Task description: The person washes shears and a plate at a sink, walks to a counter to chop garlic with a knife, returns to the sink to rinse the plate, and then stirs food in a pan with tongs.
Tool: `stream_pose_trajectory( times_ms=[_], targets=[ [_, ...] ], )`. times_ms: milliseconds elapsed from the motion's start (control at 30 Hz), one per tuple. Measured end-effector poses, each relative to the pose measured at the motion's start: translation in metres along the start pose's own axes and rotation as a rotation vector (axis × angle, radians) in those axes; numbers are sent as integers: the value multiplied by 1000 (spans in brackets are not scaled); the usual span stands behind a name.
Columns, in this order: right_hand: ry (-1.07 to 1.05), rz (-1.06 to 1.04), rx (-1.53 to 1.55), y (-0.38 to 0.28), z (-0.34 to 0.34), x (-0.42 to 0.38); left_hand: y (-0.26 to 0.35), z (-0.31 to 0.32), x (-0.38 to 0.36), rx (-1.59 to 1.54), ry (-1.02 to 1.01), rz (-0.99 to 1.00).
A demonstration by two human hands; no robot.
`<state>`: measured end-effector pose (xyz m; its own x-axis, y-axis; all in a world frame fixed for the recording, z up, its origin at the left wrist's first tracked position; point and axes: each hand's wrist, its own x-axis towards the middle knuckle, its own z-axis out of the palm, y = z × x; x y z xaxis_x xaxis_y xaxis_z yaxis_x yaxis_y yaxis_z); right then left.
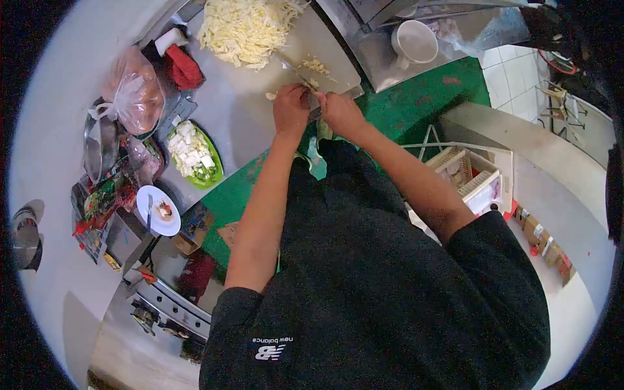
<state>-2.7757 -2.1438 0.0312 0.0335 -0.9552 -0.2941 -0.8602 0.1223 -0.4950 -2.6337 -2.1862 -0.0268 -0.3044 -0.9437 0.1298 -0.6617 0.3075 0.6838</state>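
Observation:
My right hand [341, 116] is wrapped around the handle of a knife [296, 69], whose blade points away across the steel worktop [240, 97]. Close beside it, my left hand [290, 109] has its fingers curled together near the blade; what they hold, if anything, is too small to make out. Small pale chopped pieces [316, 65] lie just beyond the knife. One pale clove-like piece [270, 96] rests by my left fingers. Past my hands is a large heap of shredded cabbage [247, 29].
On the left are a green plate of white cubes [216, 174], a tied plastic bag of eggs [138, 97], a red cloth [184, 67] and a white plate with cutlery [170, 224]. A white mug [416, 42] stands right, beyond the green surface [429, 94]. A white rack [465, 172] is below.

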Motion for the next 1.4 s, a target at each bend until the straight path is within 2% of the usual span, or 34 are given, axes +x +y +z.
stream_pose_trajectory(
  times_ms=[133,267,467,533,667,800,867,933,967,1033,1100,1167,1267,1367,1400],
  targets=[
    [-13,114,75,3,13,8,3,-5,1,-4,43,31],
    [70,2,39,7,15,6,4,-5,3,-21,-2,-4],
    [29,126,44,4,23,7,2,-4,2,-33,6,-1],
    [-13,14,-17,0,4,9,-1,-2,-1,-34,12,-11],
    [-43,-56,-79,2,2,6,-10,5,1,-96,8,-75],
    [5,52,11,7,26,6,-10,2,3,-92,43,-57],
    [5,120,33,19,38,13,-6,-2,7,-117,-15,-115],
    [97,-154,10,35,49,21,-5,-5,10,-103,-19,-92],
    [98,-155,10,32,38,20,-5,-5,12,-90,-23,-68],
    [-69,-137,-11,16,1,17,-4,-7,12,-113,-2,-63],
    [-77,-146,-18,13,-8,12,-2,-8,12,-139,17,-61],
    [-87,-157,-24,11,-8,10,2,-10,14,-150,8,-141],
    [-93,-83,-73,6,-1,4,6,-14,13,-185,6,-239],
    [-32,-52,-44,-1,-2,-6,3,-14,13,-148,-17,-222],
    [-31,29,-13,-2,1,-6,3,-14,12,-147,-19,-225]
  ],
)
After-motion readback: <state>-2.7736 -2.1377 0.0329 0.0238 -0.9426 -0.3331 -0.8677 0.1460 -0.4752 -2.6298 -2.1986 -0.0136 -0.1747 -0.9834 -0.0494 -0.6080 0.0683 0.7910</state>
